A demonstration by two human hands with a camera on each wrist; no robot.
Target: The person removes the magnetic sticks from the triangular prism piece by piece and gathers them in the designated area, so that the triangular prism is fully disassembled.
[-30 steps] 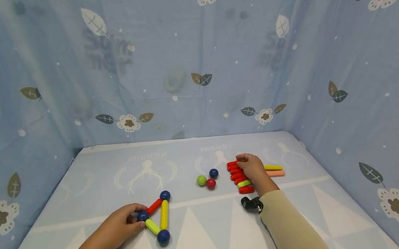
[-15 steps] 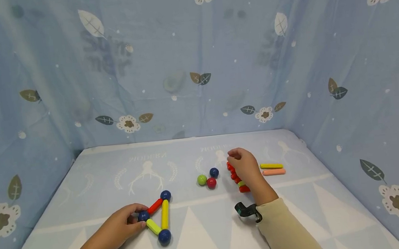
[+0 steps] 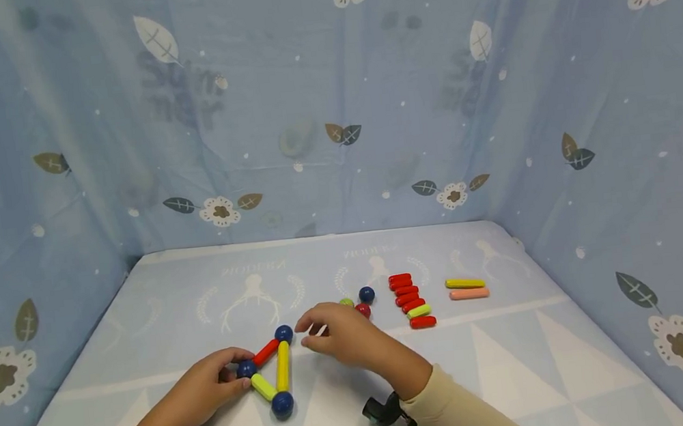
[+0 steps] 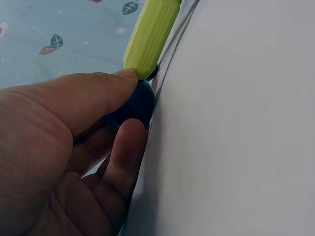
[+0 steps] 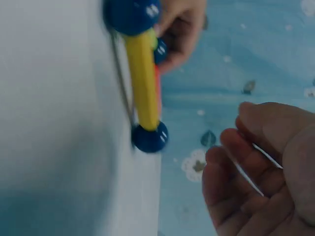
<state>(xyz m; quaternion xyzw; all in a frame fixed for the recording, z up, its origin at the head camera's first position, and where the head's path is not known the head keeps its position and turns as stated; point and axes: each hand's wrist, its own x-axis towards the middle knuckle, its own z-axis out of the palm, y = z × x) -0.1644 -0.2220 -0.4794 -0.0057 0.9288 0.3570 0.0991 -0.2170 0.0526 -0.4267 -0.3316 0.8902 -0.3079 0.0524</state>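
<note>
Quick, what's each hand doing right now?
Left hand: holding the blue ball between the red stick and yellow-green stick.
Right hand: open, holding nothing.

Head view facing forward-down, wrist views close, green rod (image 4: 151,40) shared

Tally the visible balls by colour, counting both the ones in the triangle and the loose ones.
Blue balls: 4 (three at the corners of the triangle, one loose)
Red ball: 1 (loose, partly hidden by the right hand)
Green ball: 1 (loose, mostly hidden by the same hand)
Total: 6
</note>
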